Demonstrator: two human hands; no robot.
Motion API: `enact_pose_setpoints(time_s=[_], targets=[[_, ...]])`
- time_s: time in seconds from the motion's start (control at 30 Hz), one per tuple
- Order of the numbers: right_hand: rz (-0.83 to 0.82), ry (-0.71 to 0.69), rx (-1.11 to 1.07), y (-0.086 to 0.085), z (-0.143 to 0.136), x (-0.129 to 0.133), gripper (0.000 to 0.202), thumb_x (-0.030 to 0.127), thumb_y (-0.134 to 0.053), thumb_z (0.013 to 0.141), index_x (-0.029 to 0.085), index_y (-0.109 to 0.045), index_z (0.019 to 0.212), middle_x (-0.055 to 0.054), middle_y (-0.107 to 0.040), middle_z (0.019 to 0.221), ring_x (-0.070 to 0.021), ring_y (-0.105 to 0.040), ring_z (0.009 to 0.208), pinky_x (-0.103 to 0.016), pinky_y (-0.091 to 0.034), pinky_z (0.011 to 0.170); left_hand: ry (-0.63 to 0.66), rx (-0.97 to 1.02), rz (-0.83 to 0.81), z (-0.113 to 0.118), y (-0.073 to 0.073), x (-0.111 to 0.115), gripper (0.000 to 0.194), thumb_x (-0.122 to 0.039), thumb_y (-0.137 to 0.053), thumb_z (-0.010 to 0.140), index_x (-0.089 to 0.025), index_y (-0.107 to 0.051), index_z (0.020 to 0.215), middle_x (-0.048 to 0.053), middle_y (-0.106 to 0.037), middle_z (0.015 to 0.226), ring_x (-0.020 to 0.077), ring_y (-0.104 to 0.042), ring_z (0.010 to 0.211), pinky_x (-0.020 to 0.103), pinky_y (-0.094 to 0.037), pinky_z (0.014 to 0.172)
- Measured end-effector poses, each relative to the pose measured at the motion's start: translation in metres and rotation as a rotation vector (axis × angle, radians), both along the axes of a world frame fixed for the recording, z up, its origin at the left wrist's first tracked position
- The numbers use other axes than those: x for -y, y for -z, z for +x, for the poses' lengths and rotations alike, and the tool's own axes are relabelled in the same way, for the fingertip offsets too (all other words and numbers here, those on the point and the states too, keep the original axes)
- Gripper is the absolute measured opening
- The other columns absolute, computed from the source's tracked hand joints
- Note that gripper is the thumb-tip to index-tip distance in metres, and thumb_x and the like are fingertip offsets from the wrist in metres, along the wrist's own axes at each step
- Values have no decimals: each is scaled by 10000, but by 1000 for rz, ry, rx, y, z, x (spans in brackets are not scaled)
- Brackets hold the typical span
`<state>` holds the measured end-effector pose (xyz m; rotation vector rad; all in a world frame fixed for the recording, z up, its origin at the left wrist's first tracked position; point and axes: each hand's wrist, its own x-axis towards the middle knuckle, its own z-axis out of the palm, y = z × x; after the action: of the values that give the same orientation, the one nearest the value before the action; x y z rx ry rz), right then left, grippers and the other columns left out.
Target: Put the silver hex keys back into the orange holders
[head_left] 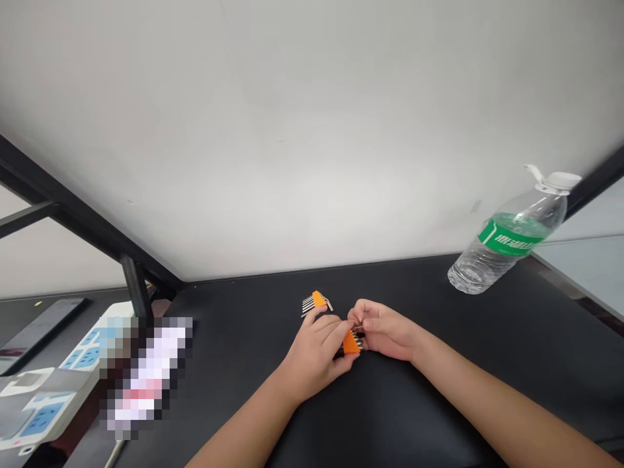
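An orange hex key holder [350, 342] with several metal keys through it is gripped by my left hand [316, 348], the thumb below it and the fingers over its top. My right hand [387, 330] is right beside it, fingers pinched on a thin metal hex key [359, 327] at the holder's right side. Whether that key sits in the holder is hidden by the fingers. Just beyond my left hand, a second orange hex key holder [319, 299] with several silver keys lies on the black tabletop [234, 364].
A large water bottle [509, 237] with a green label stands at the back right. White-and-blue power strips [43, 416], a dark flat device [41, 331] and a blurred-out patch [146, 377] are at left. A black metal frame [136, 286] borders that side; a pale wall [312, 143] rises behind.
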<state>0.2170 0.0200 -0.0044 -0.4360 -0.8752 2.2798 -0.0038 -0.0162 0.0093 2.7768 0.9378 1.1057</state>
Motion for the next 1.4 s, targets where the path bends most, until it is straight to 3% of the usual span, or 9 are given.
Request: enact_pose_setpoints(time_s=[0.3, 0.43, 0.6, 0.83, 1.07, 1.17, 1.3, 1.4], targets=[[-86, -12, 19, -1, 1, 7, 239, 260, -855, 838, 188, -628, 826, -8, -659, 877, -172, -652, 826, -330, -529, 734, 10, -83, 20, 9, -2, 4, 500, -291, -683, 946, -157, -516, 1398, 101, -755, 1064, 237, -710, 1000, 529, -461, 1103], [-152, 81, 41, -4, 2, 14, 238, 324, -840, 862, 182, -651, 832, -33, -692, 896, -176, -666, 845, -317, -524, 749, -28, -77, -7, 7, 1, 1, 656, -368, -681, 961, -165, -406, 1522, 147, -740, 1230, 274, -707, 1117, 531, -473, 1097], [-197, 192, 106, -5, 3, 28, 236, 322, -884, 811, 181, -701, 861, -19, -693, 853, -144, -646, 800, -299, -524, 769, -18, -112, -58, 8, 2, -1, 651, -387, -665, 977, -163, -405, 1530, 166, -718, 1295, 295, -690, 1207, 536, -471, 1125], [20, 400, 278, -10, 9, 45, 286, 409, -890, 779, 174, -748, 860, -26, -708, 800, -159, -652, 733, -305, -512, 671, 54, -105, -116, 14, -2, 3, 705, -423, -665, 974, -193, -376, 1575, 170, -663, 1403, 304, -637, 1306, 523, -495, 1124], [-166, 195, 202, -29, 9, 58, 273, 365, -847, 831, 168, -705, 956, -23, -672, 777, -137, -621, 647, -256, -482, 562, 78, -169, -97, 18, -19, 15, 735, -427, -621, 995, -195, -311, 1619, 167, -617, 1474, 324, -575, 1384, 538, -451, 1155], [-153, 176, 168, -34, 8, 65, 279, 376, -827, 855, 195, -679, 1008, -4, -660, 782, -136, -617, 653, -254, -491, 558, 66, -228, -127, 19, -27, 24, 718, -428, -576, 1017, -181, -289, 1628, 172, -592, 1503, 328, -564, 1397, 542, -444, 1161], [-20, 146, 188, -39, 4, 72, 281, 360, -840, 847, 187, -619, 851, 15, -636, 704, -110, -579, 609, -243, -488, 574, 2, -269, -144, 15, -47, 40, 739, -423, -560, 1016, -178, -257, 1644, 168, -583, 1515, 351, -533, 1426, 550, -466, 1139], [-40, 188, 246, -37, 2, 72, 340, 350, -866, 807, 187, -572, 760, 11, -639, 665, -106, -558, 563, -248, -476, 545, -72, -182, -96, 2, -67, 51, 780, -482, -622, 964, -221, -311, 1630, 148, -559, 1540, 357, -519, 1433, 537, -480, 1137]])
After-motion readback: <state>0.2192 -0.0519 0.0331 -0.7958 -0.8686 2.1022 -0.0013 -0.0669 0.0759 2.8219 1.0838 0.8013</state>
